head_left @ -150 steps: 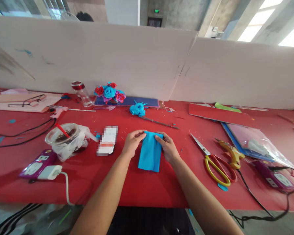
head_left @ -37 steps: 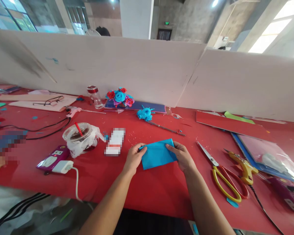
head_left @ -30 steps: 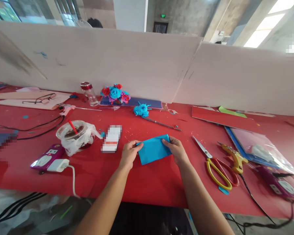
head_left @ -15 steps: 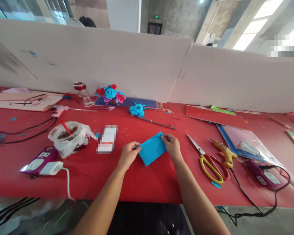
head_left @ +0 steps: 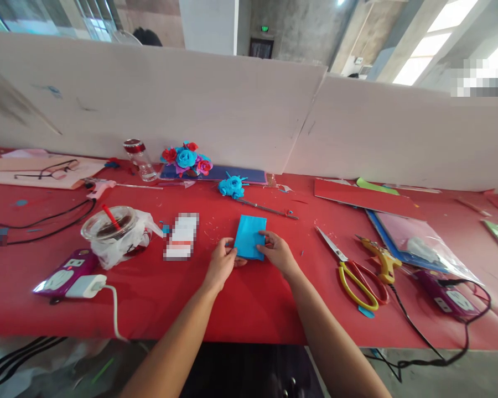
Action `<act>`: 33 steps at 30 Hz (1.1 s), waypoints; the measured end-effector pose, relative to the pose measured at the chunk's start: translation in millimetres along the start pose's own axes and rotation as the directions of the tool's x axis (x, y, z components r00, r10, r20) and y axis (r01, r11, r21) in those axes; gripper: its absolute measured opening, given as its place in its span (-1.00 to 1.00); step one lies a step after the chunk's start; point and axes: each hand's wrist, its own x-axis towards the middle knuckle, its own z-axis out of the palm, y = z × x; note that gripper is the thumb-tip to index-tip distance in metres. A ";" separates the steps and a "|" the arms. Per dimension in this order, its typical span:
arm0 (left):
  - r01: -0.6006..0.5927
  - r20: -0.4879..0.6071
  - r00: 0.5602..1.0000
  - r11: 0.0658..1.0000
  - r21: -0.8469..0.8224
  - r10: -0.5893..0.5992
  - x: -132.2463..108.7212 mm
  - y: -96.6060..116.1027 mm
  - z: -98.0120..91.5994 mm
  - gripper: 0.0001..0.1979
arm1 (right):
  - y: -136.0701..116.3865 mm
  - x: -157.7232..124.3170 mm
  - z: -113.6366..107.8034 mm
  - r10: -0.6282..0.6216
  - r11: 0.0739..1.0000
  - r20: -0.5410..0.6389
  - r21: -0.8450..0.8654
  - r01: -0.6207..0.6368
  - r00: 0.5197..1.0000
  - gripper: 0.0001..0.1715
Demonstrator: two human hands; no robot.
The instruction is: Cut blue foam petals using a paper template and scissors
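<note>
Between my hands is a folded sheet of blue paper (head_left: 250, 235), its long side pointing away from me, held above the red tabletop. My left hand (head_left: 222, 264) grips its left edge near the lower corner, with fingers partly tucked beneath. On the opposite edge, the thumb and fingers of my right hand (head_left: 277, 251) pinch the paper. Just beyond it lies a bunch of blue paper flowers (head_left: 232, 187) on a thin brown stem (head_left: 269, 208).
Scissors (head_left: 351, 271), a yellow glue gun (head_left: 382, 257) and a purple power strip (head_left: 448, 296) lie at right. On the left are a plastic cup (head_left: 110, 224) with a red straw, another power strip (head_left: 68, 271) and a pink glue gun (head_left: 102, 189). A flower arrangement (head_left: 186, 158) stands behind.
The blue paper has turned from a slanted, crosswise position to an upright one. My right hand has moved down and left, from its upper corner to its right edge.
</note>
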 end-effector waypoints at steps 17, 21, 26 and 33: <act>-0.550 0.444 0.810 0.237 0.801 0.382 58.0 5.4 54.3 -0.54 | -9.4 -1.0 -0.2 -0.151 0.707 0.008 -0.698 0.114 0.988 -0.60; -0.510 0.454 0.816 0.077 0.857 0.359 63.9 -5.5 55.6 -0.49 | -18.5 -11.1 -3.2 -0.088 0.612 0.030 -0.787 0.078 0.996 -0.62; -0.489 0.444 0.817 0.033 0.872 0.369 58.5 -3.9 53.0 -0.52 | -30.5 -25.1 -2.1 0.006 0.409 0.060 -0.911 0.052 0.998 -0.56; -0.187 0.067 0.835 0.168 0.968 0.546 40.0 13.2 41.6 -0.51 | -32.8 -28.4 2.5 0.033 0.440 -0.012 -0.898 -0.025 0.999 -0.44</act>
